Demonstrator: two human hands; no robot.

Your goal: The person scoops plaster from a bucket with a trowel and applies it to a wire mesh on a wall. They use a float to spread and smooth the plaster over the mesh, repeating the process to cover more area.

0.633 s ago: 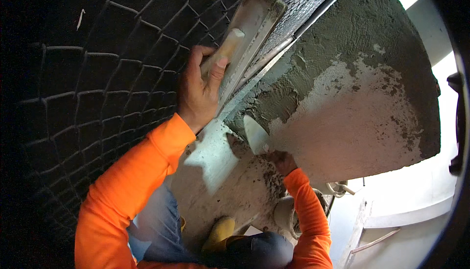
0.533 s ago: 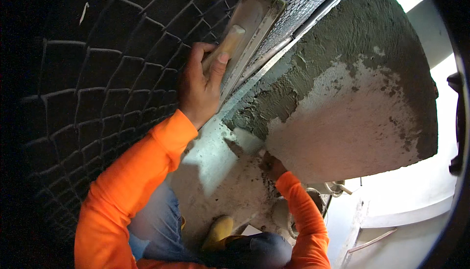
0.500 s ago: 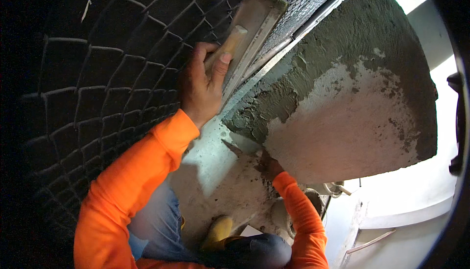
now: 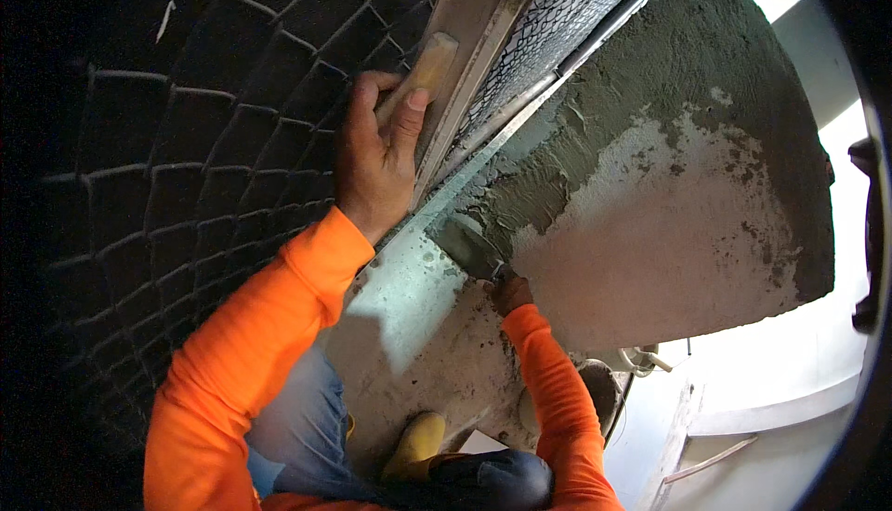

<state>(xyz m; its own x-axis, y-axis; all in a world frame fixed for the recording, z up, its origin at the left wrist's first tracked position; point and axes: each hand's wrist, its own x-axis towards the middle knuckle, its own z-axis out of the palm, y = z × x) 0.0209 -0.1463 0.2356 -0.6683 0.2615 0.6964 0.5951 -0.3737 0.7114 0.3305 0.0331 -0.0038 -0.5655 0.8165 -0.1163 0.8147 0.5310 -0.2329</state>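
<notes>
My left hand [image 4: 376, 167] is closed round the wooden handle of a plastering float [image 4: 481, 9], held up along the wire mesh with its long edge beside the wall's border. Lower down, my right hand [image 4: 510, 294] grips a pointing trowel [image 4: 469, 246]. Its blade lies against the lower corner of the wet grey mortar [image 4: 688, 37], and part of the handle is hidden in my fist. The mortar runs in a rough band along the edge of the wall face [image 4: 632, 223], whose middle is pale and thinly coated.
Chain-link mesh [image 4: 195, 167] over a dark space fills the left side. A dusty concrete floor [image 4: 372, 362] lies below, with my yellow boot [image 4: 413, 441] on it. A bucket [image 4: 599, 390] stands beyond my right forearm, and a thin stick [image 4: 711, 460] lies at lower right.
The trowel has turned and moved up, its blade now flat against the mortar's lower corner. My left hand and the float have shifted slightly up and left.
</notes>
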